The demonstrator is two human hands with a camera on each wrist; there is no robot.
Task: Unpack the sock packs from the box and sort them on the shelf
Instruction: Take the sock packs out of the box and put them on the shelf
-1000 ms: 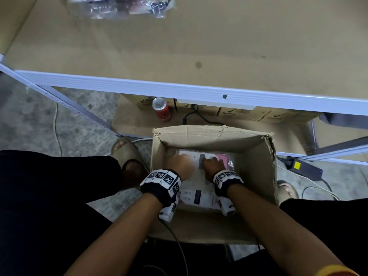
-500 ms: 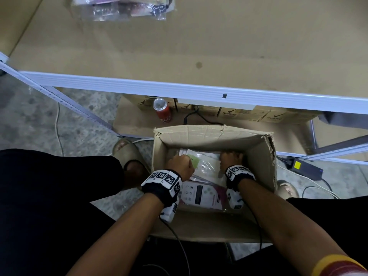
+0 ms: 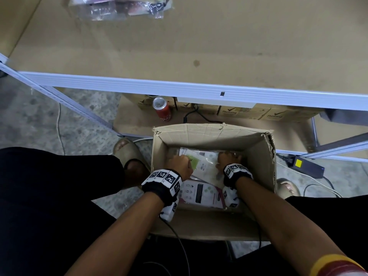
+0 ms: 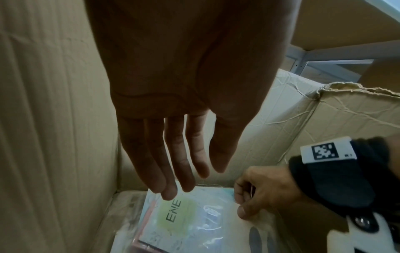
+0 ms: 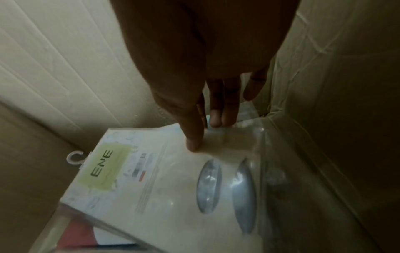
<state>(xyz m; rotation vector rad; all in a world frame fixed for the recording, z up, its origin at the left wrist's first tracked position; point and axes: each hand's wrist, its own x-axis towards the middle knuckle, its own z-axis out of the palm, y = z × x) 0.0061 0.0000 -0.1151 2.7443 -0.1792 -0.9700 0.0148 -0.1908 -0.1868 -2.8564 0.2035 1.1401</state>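
An open cardboard box (image 3: 257, 156) stands on the floor in front of me. Inside, on top, lies a clear-wrapped sock pack with a green ENE label (image 3: 205, 166) (image 4: 184, 219) (image 5: 151, 179). Beneath it, nearer me, is a white and pink pack (image 3: 201, 193). My right hand (image 3: 229, 158) (image 5: 205, 119) pinches the green-label pack's right far edge between thumb and fingers, as the left wrist view also shows (image 4: 259, 191). My left hand (image 3: 179, 165) (image 4: 173, 171) hangs over the pack's label end with straight fingers and holds nothing.
The brown shelf board (image 3: 199, 46) with a white front rail runs above the box, and several sock packs (image 3: 123, 6) lie at its far left. Under it stand a red can (image 3: 162, 111), flat cartons and cables. A power adapter (image 3: 306, 166) lies to the right.
My right hand has moved from the middle of the box to its right far side and taken hold of the green-label pack's edge. The left hand has stayed in place.
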